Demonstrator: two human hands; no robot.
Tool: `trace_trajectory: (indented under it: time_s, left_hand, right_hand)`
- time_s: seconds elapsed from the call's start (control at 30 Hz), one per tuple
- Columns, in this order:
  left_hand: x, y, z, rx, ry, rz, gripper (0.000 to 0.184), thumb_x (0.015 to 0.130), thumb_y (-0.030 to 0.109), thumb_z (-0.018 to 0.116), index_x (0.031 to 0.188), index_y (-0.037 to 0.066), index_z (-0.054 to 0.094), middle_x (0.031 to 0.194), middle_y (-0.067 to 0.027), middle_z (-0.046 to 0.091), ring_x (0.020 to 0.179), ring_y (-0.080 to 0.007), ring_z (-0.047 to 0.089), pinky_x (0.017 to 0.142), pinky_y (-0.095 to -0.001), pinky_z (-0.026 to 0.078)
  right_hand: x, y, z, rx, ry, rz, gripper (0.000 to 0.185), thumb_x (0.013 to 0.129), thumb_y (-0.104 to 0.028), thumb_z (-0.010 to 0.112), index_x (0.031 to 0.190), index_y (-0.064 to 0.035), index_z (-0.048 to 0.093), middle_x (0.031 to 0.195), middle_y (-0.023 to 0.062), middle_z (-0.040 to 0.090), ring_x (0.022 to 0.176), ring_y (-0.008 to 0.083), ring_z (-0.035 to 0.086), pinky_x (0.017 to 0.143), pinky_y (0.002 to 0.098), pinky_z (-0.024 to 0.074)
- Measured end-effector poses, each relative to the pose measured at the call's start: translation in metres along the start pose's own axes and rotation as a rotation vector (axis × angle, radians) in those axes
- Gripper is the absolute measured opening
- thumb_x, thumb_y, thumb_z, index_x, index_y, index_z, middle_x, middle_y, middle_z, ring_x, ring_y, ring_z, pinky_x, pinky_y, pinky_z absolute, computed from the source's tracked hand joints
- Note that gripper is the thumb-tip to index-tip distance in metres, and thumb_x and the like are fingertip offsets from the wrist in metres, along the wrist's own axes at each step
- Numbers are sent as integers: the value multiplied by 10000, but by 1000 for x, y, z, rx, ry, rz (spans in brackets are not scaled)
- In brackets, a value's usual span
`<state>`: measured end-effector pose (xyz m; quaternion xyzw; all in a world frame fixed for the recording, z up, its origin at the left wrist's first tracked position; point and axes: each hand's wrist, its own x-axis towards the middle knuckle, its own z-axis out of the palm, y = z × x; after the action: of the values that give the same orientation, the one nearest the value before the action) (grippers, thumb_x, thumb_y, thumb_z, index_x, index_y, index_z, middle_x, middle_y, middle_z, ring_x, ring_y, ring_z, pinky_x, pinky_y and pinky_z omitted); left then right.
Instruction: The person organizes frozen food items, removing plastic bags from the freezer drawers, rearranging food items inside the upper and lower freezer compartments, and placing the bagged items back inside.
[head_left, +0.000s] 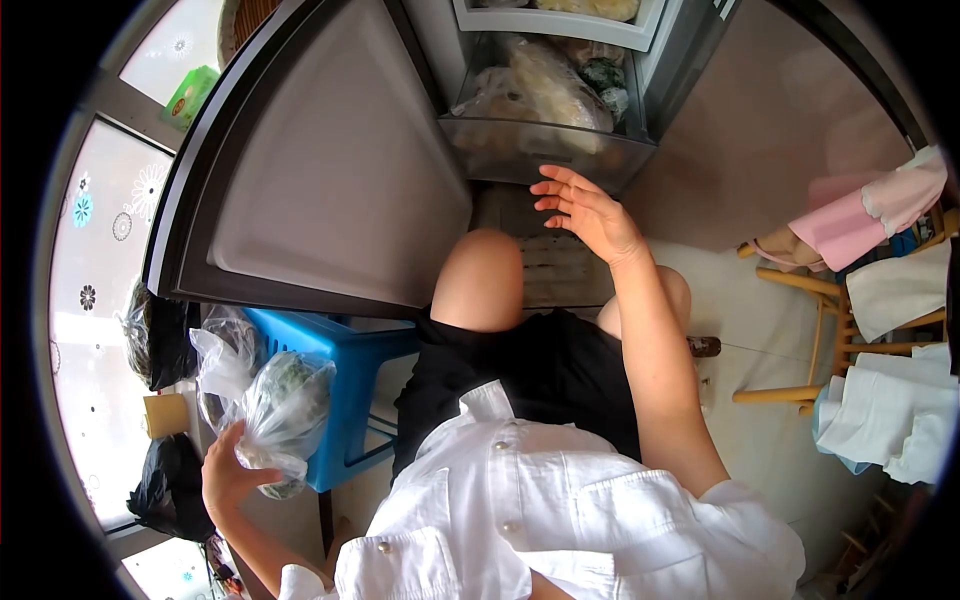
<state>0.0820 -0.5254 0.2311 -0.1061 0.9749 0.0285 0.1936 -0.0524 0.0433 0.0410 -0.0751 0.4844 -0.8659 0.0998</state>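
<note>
My left hand (232, 476) is at the clear plastic bag (285, 400) with greenish contents on the blue stool (372, 350). Its thumb and fingers are spread apart at the bag's near side, touching the plastic; some fingers are partly hidden. My right hand (592, 215) hovers empty above my knees, fingers loosely curled and apart, just in front of the freezer drawer (550, 145). Pulled partly out, that drawer contains clear bags of pale food (555, 90) and a dark green bundle (605, 78).
The freezer door (330, 150) stands open on the left, close to the stool. Above the drawer is a white-edged one (570, 28). Black plastic bags (168, 480) lie at far left. On the right, wooden chairs (800, 285) carry a white cloth (900, 285) and a pink garment (850, 220).
</note>
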Motion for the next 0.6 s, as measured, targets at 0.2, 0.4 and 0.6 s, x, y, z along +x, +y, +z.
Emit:
trace_trajectory:
  time_s: [0.2, 0.4, 0.6]
  left_hand:
    - [-4, 7, -5, 20, 7, -39, 926, 344, 258, 894, 1198, 49, 601, 1163, -127, 637, 1106, -304, 578, 968, -376, 439]
    - [-6, 3, -5, -47, 46, 26, 854, 364, 243, 887, 1151, 37, 627, 1085, -135, 662, 1031, -309, 616, 918, -367, 467]
    - [-13, 13, -16, -123, 49, 66, 735, 443, 181, 871, 1120, 8, 645, 1067, -163, 669, 1019, -288, 632, 913, -355, 468]
  right_hand:
    - [0, 1, 0, 9, 6, -2, 640, 858, -396, 576, 1368, -46, 410, 1228, 99, 551, 1065, 181, 538, 872, 313, 434]
    - [-2, 0, 0, 13, 6, 2, 598, 874, -361, 568, 1365, -55, 417, 1222, 91, 557, 1061, 176, 539, 871, 312, 433]
    - [-2, 1, -1, 51, -6, -2, 532, 897, -309, 552, 1361, -76, 434, 1213, 72, 568, 1053, 164, 544, 864, 302, 429]
